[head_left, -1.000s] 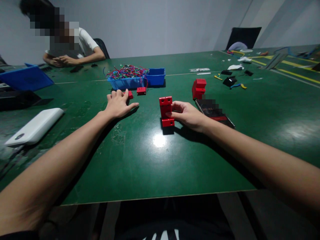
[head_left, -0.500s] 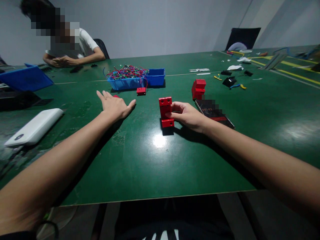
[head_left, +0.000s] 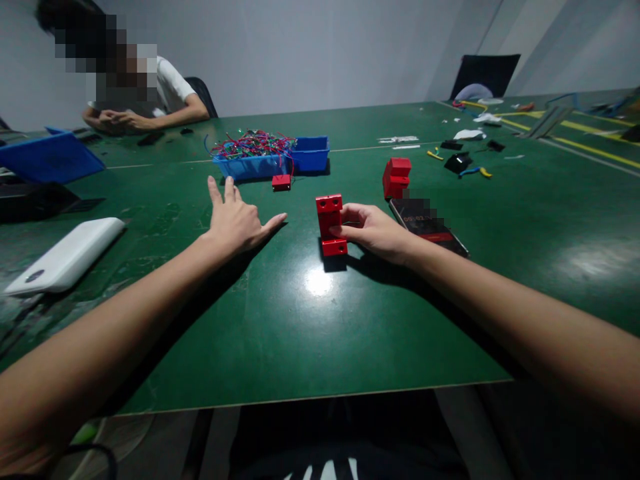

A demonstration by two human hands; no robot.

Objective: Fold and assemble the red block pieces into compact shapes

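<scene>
My right hand (head_left: 373,232) grips a red block (head_left: 331,225) by its right side, thumb in front. The block stands upright, has a recessed middle and shows round holes in its top and bottom parts. My left hand (head_left: 236,217) is palm down with its fingers spread and nothing visible in it. Its fingertips point toward a blue bin (head_left: 250,169) heaped with thin coloured wires. Just in front of that bin lies a small red box (head_left: 281,182), to the right of my left fingertips. Whatever is under the left palm is hidden.
Behind my right hand are another red block (head_left: 397,179) and a phone (head_left: 435,233). A second blue bin (head_left: 313,153) adjoins the wire bin. A white power bank (head_left: 67,257) lies left. Pliers (head_left: 475,172) and scraps lie right. A person (head_left: 173,93) sits across.
My left hand has moved slightly right and nearer to me, its fingers still spread. A small red piece glimpsed behind it before is now out of sight. My right hand keeps its grip.
</scene>
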